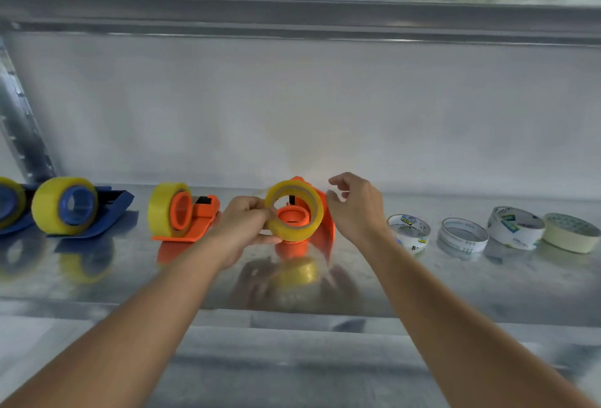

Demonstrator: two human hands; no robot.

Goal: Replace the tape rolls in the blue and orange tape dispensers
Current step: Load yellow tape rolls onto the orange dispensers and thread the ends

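An orange tape dispenser [322,225] stands on the metal shelf at the centre, its orange hub [292,215] facing me. My left hand [247,222] grips a yellow tape roll [304,228] that sits tilted over the hub. My right hand [354,209] hovers just right of the dispenser, thumb and forefinger pinched close together; a thin clear tape end may lie between them, but I cannot tell. A second orange dispenser [185,215] with a yellow roll stands to the left. Further left stands a blue dispenser [78,209] loaded with a yellow roll, and another blue dispenser [9,209] is cut off by the frame edge.
To the right lie three empty white cardboard cores [409,228] [463,235] [515,227] and a cream masking tape roll [570,232]. The shiny shelf [422,284] has a front lip below my forearms and a metal back wall behind.
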